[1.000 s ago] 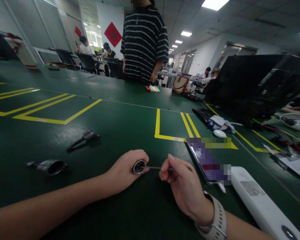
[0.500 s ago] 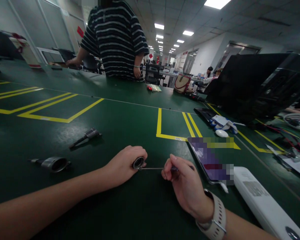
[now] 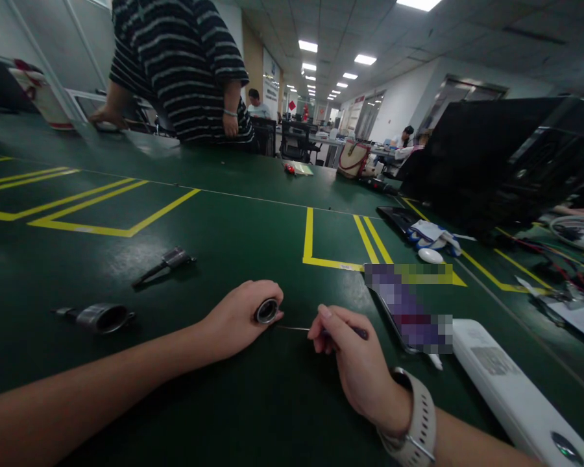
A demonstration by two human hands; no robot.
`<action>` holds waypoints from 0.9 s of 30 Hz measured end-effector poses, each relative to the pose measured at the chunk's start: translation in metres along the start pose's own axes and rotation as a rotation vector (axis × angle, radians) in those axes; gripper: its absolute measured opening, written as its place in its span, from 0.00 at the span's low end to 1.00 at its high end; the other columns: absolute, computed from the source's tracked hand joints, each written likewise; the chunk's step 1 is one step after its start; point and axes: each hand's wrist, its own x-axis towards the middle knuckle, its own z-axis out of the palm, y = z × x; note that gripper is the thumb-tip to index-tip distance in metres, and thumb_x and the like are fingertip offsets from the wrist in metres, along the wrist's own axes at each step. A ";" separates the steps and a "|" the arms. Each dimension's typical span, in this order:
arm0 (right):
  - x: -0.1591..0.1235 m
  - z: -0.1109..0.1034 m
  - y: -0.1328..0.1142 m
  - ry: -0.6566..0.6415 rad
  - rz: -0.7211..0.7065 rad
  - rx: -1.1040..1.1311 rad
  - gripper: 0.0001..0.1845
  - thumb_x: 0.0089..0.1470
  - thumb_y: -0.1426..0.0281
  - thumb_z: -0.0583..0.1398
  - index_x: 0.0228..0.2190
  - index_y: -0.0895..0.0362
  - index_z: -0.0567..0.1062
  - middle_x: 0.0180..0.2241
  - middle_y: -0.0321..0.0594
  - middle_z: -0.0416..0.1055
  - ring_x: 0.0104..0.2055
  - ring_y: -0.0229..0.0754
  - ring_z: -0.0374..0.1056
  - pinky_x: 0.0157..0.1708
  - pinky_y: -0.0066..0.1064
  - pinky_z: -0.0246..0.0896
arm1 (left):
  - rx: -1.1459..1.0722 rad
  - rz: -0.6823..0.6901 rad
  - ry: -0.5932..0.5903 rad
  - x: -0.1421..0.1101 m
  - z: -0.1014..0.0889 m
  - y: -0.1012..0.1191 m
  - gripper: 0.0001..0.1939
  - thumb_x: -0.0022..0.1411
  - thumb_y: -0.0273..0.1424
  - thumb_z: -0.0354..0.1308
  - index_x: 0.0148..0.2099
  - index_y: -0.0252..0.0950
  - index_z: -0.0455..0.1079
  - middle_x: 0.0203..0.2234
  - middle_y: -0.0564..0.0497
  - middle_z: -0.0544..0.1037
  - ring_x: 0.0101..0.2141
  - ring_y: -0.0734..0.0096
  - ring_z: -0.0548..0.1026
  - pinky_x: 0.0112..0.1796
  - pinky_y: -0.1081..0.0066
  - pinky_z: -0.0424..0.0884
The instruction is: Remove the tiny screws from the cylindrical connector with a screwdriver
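My left hand (image 3: 241,318) is curled closed around a dark metal tube (image 3: 265,311), its round open end facing me, over the green table (image 3: 267,408), well in from the far edge. My right hand (image 3: 355,363) pinches a thin tool (image 3: 360,333) between thumb and fingers, its tip just beside the tube's rim. Toward the left edge lie two metal parts (image 3: 88,318). A person (image 3: 185,78) in stripes stands at the far edge.
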 end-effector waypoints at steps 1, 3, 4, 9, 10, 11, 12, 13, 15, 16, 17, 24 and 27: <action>0.000 0.000 0.000 -0.002 -0.011 -0.017 0.19 0.54 0.61 0.56 0.18 0.58 0.73 0.16 0.32 0.63 0.22 0.34 0.58 0.24 0.28 0.48 | -0.001 0.000 0.005 0.000 0.000 0.000 0.05 0.55 0.29 0.55 0.29 0.36 0.61 0.25 0.56 0.68 0.28 0.71 0.66 0.31 0.71 0.59; -0.001 -0.001 0.001 0.003 -0.029 -0.034 0.19 0.55 0.60 0.56 0.19 0.58 0.73 0.17 0.33 0.63 0.22 0.34 0.59 0.24 0.28 0.49 | -0.009 -0.001 0.017 0.000 0.001 0.000 0.06 0.55 0.30 0.55 0.28 0.36 0.61 0.25 0.56 0.68 0.27 0.72 0.66 0.30 0.71 0.60; -0.001 -0.001 0.001 0.006 -0.034 -0.035 0.19 0.55 0.60 0.56 0.19 0.58 0.73 0.17 0.33 0.63 0.22 0.34 0.59 0.24 0.28 0.49 | -0.014 -0.003 0.023 0.000 0.000 0.001 0.06 0.55 0.30 0.55 0.28 0.36 0.61 0.25 0.56 0.68 0.27 0.72 0.66 0.30 0.71 0.60; 0.000 -0.001 0.001 0.002 -0.036 -0.040 0.19 0.56 0.60 0.55 0.19 0.57 0.73 0.17 0.33 0.63 0.22 0.35 0.58 0.24 0.28 0.49 | -0.037 -0.017 0.051 0.000 0.000 0.003 0.06 0.54 0.30 0.55 0.28 0.36 0.61 0.24 0.56 0.68 0.27 0.72 0.66 0.29 0.72 0.60; 0.000 -0.001 0.001 0.001 -0.040 -0.049 0.19 0.56 0.60 0.55 0.19 0.57 0.72 0.18 0.33 0.63 0.23 0.35 0.58 0.24 0.28 0.49 | -0.040 -0.021 0.056 0.000 0.000 0.003 0.06 0.55 0.30 0.54 0.28 0.36 0.61 0.24 0.56 0.68 0.27 0.73 0.66 0.29 0.72 0.60; 0.000 -0.001 0.001 0.002 -0.045 -0.062 0.19 0.56 0.60 0.55 0.19 0.57 0.72 0.18 0.33 0.63 0.23 0.35 0.58 0.24 0.28 0.49 | -0.042 -0.024 0.061 0.000 0.000 0.003 0.06 0.55 0.30 0.54 0.28 0.36 0.61 0.24 0.56 0.68 0.27 0.73 0.66 0.29 0.72 0.60; 0.000 -0.001 0.001 0.006 -0.052 -0.082 0.20 0.56 0.60 0.54 0.19 0.57 0.72 0.18 0.33 0.63 0.22 0.35 0.58 0.24 0.28 0.49 | -0.043 -0.027 0.063 -0.001 0.000 0.003 0.06 0.55 0.30 0.54 0.28 0.36 0.61 0.24 0.56 0.68 0.27 0.73 0.66 0.29 0.72 0.61; 0.000 -0.001 0.001 0.012 -0.060 -0.105 0.20 0.56 0.60 0.54 0.19 0.57 0.72 0.18 0.33 0.63 0.22 0.35 0.58 0.24 0.28 0.49 | -0.043 -0.028 0.061 -0.001 0.000 0.002 0.06 0.55 0.30 0.54 0.28 0.36 0.61 0.24 0.56 0.68 0.27 0.73 0.66 0.29 0.72 0.61; 0.000 -0.001 0.001 0.024 -0.076 -0.159 0.20 0.57 0.60 0.54 0.19 0.57 0.72 0.17 0.33 0.62 0.23 0.35 0.58 0.24 0.28 0.49 | -0.038 -0.031 0.053 -0.001 0.001 0.001 0.06 0.55 0.31 0.54 0.28 0.36 0.61 0.24 0.56 0.68 0.27 0.72 0.67 0.29 0.72 0.61; -0.001 -0.001 0.000 0.028 -0.081 -0.184 0.20 0.57 0.60 0.53 0.19 0.57 0.71 0.17 0.33 0.62 0.23 0.35 0.59 0.24 0.28 0.49 | -0.036 -0.031 0.050 -0.001 0.001 0.001 0.06 0.55 0.31 0.55 0.28 0.36 0.61 0.24 0.56 0.68 0.27 0.72 0.67 0.29 0.72 0.61; -0.001 -0.002 0.000 0.031 -0.084 -0.206 0.21 0.57 0.60 0.53 0.19 0.57 0.71 0.17 0.33 0.62 0.23 0.35 0.59 0.24 0.28 0.49 | -0.034 -0.030 0.047 -0.001 0.002 0.000 0.06 0.55 0.31 0.55 0.28 0.36 0.61 0.25 0.56 0.68 0.27 0.72 0.67 0.29 0.71 0.61; -0.002 -0.001 -0.002 0.048 -0.068 -0.243 0.20 0.57 0.61 0.53 0.19 0.57 0.71 0.17 0.33 0.62 0.23 0.35 0.58 0.24 0.29 0.50 | 0.000 -0.003 0.025 -0.001 0.002 0.000 0.05 0.55 0.30 0.54 0.29 0.36 0.62 0.25 0.56 0.69 0.28 0.71 0.67 0.30 0.71 0.61; -0.003 -0.002 0.000 0.125 -0.114 -0.180 0.20 0.57 0.60 0.54 0.19 0.56 0.70 0.18 0.33 0.61 0.23 0.36 0.57 0.24 0.29 0.49 | 0.005 -0.005 0.024 -0.001 0.001 0.000 0.04 0.55 0.30 0.54 0.29 0.36 0.62 0.26 0.55 0.69 0.28 0.71 0.67 0.30 0.71 0.61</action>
